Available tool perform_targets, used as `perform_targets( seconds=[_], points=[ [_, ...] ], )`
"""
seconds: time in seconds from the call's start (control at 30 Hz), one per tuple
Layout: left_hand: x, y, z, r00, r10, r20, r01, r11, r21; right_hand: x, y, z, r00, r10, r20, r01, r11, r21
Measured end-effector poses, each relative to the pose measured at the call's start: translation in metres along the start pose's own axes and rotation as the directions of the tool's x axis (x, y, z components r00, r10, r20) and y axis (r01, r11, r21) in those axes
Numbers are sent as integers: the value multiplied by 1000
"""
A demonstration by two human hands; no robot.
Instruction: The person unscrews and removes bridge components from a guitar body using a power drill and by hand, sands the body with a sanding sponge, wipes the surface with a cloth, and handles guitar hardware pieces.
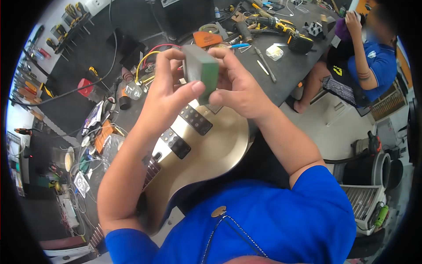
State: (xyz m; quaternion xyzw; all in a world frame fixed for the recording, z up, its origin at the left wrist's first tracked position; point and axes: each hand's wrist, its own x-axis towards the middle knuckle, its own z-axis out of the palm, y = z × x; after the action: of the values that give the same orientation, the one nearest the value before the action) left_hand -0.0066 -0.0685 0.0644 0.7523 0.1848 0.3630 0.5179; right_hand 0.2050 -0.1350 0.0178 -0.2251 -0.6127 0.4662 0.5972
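Observation:
A rectangular block (209, 79) with a green narrow side and a grey broad face is held up in front of me. My left hand (169, 81) grips it from the left, thumb near the front edge and fingers behind. On its right side, my right hand (239, 86) is closed around it, fingers bent and thumb low. The block's exact kind cannot be made out. Below my hands lies a gold electric guitar (215, 152) with two dark pickups (195, 119), its neck (151, 171) passing under my left forearm.
The dark workbench (290, 57) carries a yellow-and-black power drill (285, 31), an orange piece (206, 38), a screwdriver (265, 64) and cables. Tool racks (66, 26) stand at left. A seated person in a blue shirt (373, 70) is at right, near a vacuum hose (351, 159).

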Motion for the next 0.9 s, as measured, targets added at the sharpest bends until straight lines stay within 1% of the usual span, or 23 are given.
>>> perform_targets(
  seconds=[0.07, 0.1, 0.13, 0.2, 0.23, 0.27, 0.3, 0.33, 0.4, 0.43, 0.53, 0.57, 0.67, 0.77, 0.87, 0.9],
  points=[
    [8, 2, 1, 999, -1, -50, 1, 1000, 2, -5, -4, -15, 999, -41, 30, 45, 984, -172],
    [5, 8, 2, 998, -18, -53, 23, 996, 90, -11, -6, -25, 985, -169, 37, 153, 754, -639],
    [5, 12, 7, 999, -16, -45, 20, 995, 94, -16, -5, -32, 988, -141, 63, 150, 784, -603],
    [7, 1, 12, 998, 15, -62, -2, 976, 217, -25, -4, -43, 990, -77, 121, 130, 840, -527],
    [7, 2, 16, 997, -6, -78, 36, 917, 397, -28, -6, -55, 990, -88, 112, 135, 824, -550],
    [7, 5, 20, 995, -19, -93, 69, 824, 563, -32, -4, -65, 985, -173, 7, 139, 766, -628],
    [7, 7, 24, 994, -24, -107, 94, 700, 708, -33, 10, -82, 955, -259, -144, 123, 789, -602],
    [1, -9, 27, 996, 51, -68, 27, 570, 821, -35, 28, -98, 897, -334, -291, 116, 810, -575],
    [-6, -15, 44, 998, -52, -26, 43, 368, 929, -39, 46, -116, 849, -329, -412, 45, 824, -565],
    [-8, -16, 53, 997, -62, -35, 57, 393, 918, -40, 52, -121, 823, -324, -467, 10, 830, -557],
    [-9, -29, 60, 1000, 5, -5, 4, 244, 970, -39, 56, -114, 859, -325, -394, 13, 785, -619],
    [-6, -27, 65, 998, -48, -47, 59, 271, 961, -35, 52, -109, 857, -339, -387, 14, 767, -641],
    [-12, -29, 73, 999, 35, -6, -2, 209, 978, -37, 54, -112, 859, -351, -372, 8, 736, -676],
    [-9, -36, 67, 1000, 18, -3, -1, 227, 974, -37, 52, -112, 848, -333, -413, -18, 759, -650],
    [-10, -34, 71, 998, 51, 23, -32, 180, 983, -37, 52, -111, 856, -322, -403, -31, 748, -663],
    [-8, -34, 68, 999, 44, 9, -17, 184, 983, -37, 53, -111, 859, -336, -385, -14, 737, -676]
  ],
)
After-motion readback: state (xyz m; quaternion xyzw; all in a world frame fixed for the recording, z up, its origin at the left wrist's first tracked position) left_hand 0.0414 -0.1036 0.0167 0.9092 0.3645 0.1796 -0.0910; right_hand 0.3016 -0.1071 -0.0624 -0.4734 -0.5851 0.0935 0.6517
